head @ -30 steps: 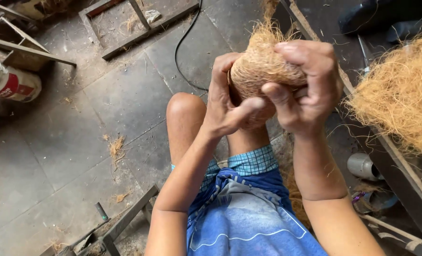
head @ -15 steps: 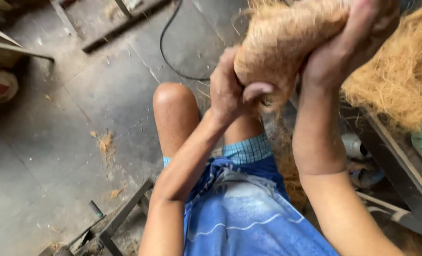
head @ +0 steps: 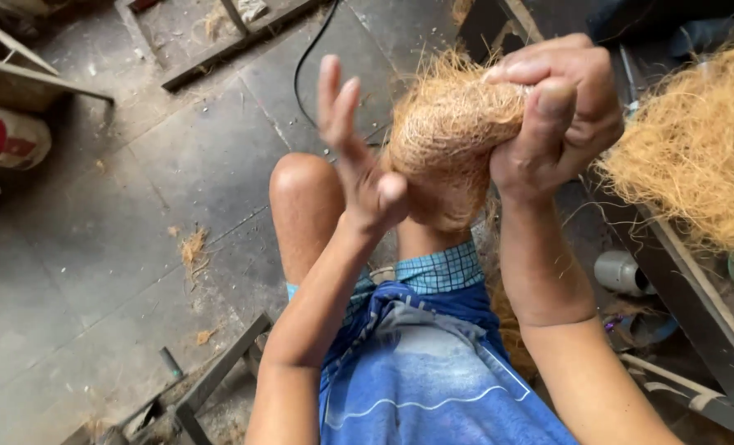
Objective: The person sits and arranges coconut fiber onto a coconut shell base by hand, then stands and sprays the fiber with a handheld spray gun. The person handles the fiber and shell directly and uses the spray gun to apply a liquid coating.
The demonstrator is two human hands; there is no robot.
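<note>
Brown coir everywhere in the head view, the only view here. Right hand point(head: 560, 115) was clamped around a fibrous coconut husk bundle point(head: 453, 140), fingers wrapped over its top right side, thumb pressed down the front. Bundle sat raised above the person's lap, between the two hands, loose strands sticking out at the top.

Left hand point(head: 367, 165) was wide open, fingers spread and pointing up, holding nothing. Its palm side was just beside the left edge of the bundle; couldn't tell whether it was touching or just clear.

Bare knee point(head: 301, 185) was below the left hand. Blue cloth point(head: 433, 379) covered the lap, a checked waistband point(head: 433, 272) above it.

Surroundings: grey concrete floor point(head: 119, 247) with small fibre scraps point(head: 192, 247) on it. Black cable point(head: 301, 74) ran across the floor from the top edge toward the bundle. Red-and-white container point(head: 8, 136) lay at the left edge. Metal frame point(head: 218, 375) ran along bottom left. Large pile of loose coir point(head: 696, 165) sat on a bench point(head: 696, 288) at right, well apart from the held bundle. White cylindrical object point(head: 622, 272) sat low under the bench edge.
</note>
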